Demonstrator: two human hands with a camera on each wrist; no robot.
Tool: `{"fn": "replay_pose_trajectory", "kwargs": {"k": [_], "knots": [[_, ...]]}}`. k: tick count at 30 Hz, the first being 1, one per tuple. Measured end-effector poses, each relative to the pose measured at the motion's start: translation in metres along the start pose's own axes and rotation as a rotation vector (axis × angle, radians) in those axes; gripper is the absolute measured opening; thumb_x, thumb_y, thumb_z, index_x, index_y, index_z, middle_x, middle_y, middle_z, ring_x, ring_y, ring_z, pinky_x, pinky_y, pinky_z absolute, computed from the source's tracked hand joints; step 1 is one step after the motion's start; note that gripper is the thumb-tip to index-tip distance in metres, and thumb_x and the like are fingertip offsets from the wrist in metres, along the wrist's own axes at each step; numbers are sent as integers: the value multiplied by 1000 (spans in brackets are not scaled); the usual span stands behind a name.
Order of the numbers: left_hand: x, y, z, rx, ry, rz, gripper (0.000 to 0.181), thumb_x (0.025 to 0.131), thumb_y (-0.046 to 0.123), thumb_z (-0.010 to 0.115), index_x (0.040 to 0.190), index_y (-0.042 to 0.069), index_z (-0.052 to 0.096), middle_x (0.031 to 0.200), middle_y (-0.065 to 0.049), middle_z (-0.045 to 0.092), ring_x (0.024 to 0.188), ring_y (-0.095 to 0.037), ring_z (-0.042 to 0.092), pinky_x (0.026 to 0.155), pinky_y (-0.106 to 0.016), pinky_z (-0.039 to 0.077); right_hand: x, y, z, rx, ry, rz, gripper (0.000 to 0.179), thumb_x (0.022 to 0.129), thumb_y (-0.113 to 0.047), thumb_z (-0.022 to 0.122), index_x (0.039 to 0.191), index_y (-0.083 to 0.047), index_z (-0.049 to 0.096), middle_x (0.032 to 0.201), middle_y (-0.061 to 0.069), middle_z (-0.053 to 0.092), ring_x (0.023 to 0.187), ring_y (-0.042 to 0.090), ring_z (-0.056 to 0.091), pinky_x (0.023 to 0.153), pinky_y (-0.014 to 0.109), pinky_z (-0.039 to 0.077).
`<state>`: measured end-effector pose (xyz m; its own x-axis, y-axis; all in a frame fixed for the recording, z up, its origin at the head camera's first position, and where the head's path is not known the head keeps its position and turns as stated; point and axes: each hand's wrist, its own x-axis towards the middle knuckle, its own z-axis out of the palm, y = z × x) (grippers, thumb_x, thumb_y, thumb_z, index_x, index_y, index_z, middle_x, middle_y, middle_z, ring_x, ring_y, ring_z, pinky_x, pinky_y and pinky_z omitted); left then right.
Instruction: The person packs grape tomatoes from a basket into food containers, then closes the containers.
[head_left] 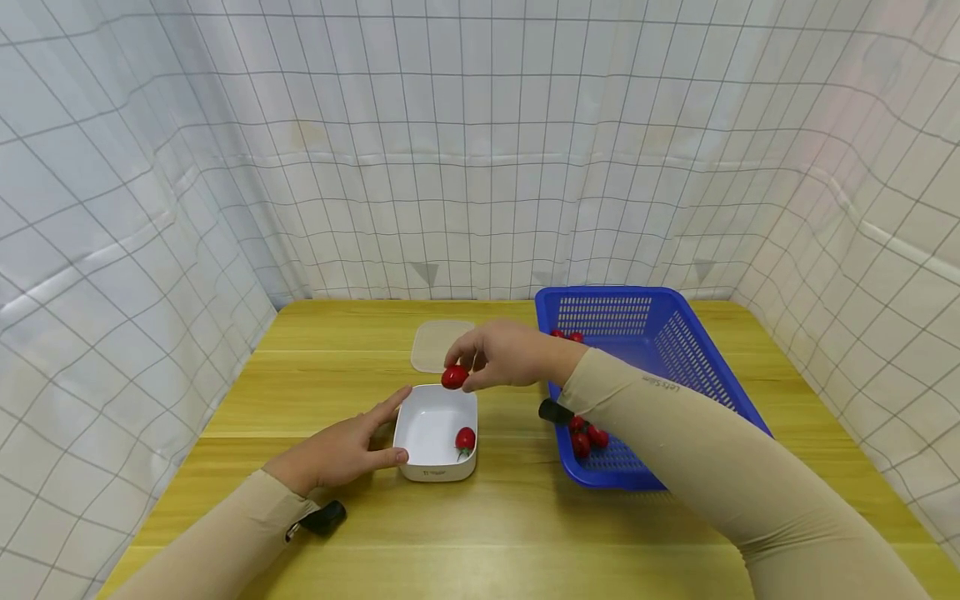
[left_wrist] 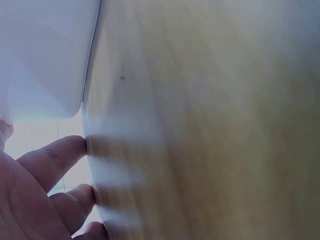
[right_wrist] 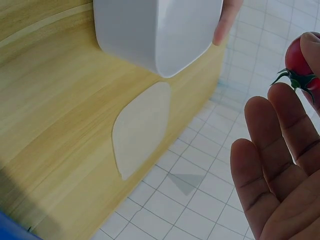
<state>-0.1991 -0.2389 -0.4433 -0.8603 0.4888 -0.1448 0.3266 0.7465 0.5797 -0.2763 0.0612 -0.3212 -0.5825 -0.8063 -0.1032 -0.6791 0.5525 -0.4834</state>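
Observation:
In the head view, my right hand [head_left: 510, 354] pinches a red cherry tomato [head_left: 453, 377] above the far right part of a white square container [head_left: 429, 433]. Green leaves show at that tomato's stem end [right_wrist: 296, 79] in the right wrist view, where the other fingers stay extended. Another cherry tomato [head_left: 465, 438] lies inside the container, near its front right corner. Against the container's left side rests my left hand [head_left: 341, 450], thumb and index finger spread straight along it. The left wrist view shows its other fingers [left_wrist: 52, 162] loosely bent beside the wooden table.
A blue plastic basket [head_left: 564, 467] stands to the right, with several tomatoes [head_left: 581, 442] along its left side; my right forearm crosses over it. Behind the container a pale flat lid [head_left: 431, 346] lies on the wooden table [head_left: 315, 367]. Gridded white curtains [head_left: 480, 167] surround the table.

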Motion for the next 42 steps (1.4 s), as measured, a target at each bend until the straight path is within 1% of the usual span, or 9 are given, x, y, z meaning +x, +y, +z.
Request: {"fn": "replay_pose_trajectory", "kwargs": {"k": [7,13,17,20,24,28,31,35,42], "knots": [[0,0,0,3,-1,-5,97,100,62,63,171,25,9,163,-18,46,149,-45,45,117,-69,38,1,0,2,28,-12,2,34,95,-19,80,129,-16,74,110,-2,77,99,11,71,85,23,58],[0,0,-1,9,0,-6,96,100,60,63,171,24,10,164,-19,45,149,-46,44,118,-69,37,-1,0,1,20,-12,-8,38,96,-22,80,133,-17,73,114,-1,75,105,13,70,90,26,58],[0,0,0,10,4,-3,95,100,58,65,171,25,11,164,-19,45,149,-45,45,118,-69,37,-5,4,-4,48,-4,28,39,98,-25,77,136,-18,71,118,1,74,109,14,69,92,29,58],[0,0,0,10,9,-1,95,100,57,65,171,25,11,164,-17,46,150,-44,44,118,-68,37,-10,13,-10,66,44,82,39,99,-26,76,137,-19,70,120,1,74,111,15,69,93,31,59],[0,-1,1,13,16,3,96,100,57,66,171,23,11,164,-15,47,151,-44,43,119,-68,36,-19,36,-21,96,158,159,39,100,-27,74,138,-20,70,121,3,74,112,18,71,94,34,60],[0,-2,1,17,21,8,97,99,58,66,171,22,12,164,-15,47,151,-45,43,119,-68,36,-31,68,-31,121,275,256,40,100,-26,73,140,-19,69,124,7,74,114,23,71,93,39,60],[0,-3,1,20,22,8,98,99,57,67,171,21,12,163,-16,47,151,-45,43,119,-68,36,-39,95,-34,113,326,331,42,100,-25,74,141,-17,68,127,10,72,117,27,69,94,43,59],[0,-4,1,13,23,15,98,99,55,68,171,21,11,163,-15,47,151,-45,43,119,-68,36,-49,124,-34,86,332,399,44,99,-24,74,141,-13,67,130,14,71,120,32,67,95,47,58],[1,-5,2,2,20,21,97,100,55,67,171,22,11,163,-16,47,151,-45,42,120,-68,35,-58,164,-25,41,283,462,46,99,-14,71,144,-8,64,124,19,71,105,32,69,85,43,58]]}}
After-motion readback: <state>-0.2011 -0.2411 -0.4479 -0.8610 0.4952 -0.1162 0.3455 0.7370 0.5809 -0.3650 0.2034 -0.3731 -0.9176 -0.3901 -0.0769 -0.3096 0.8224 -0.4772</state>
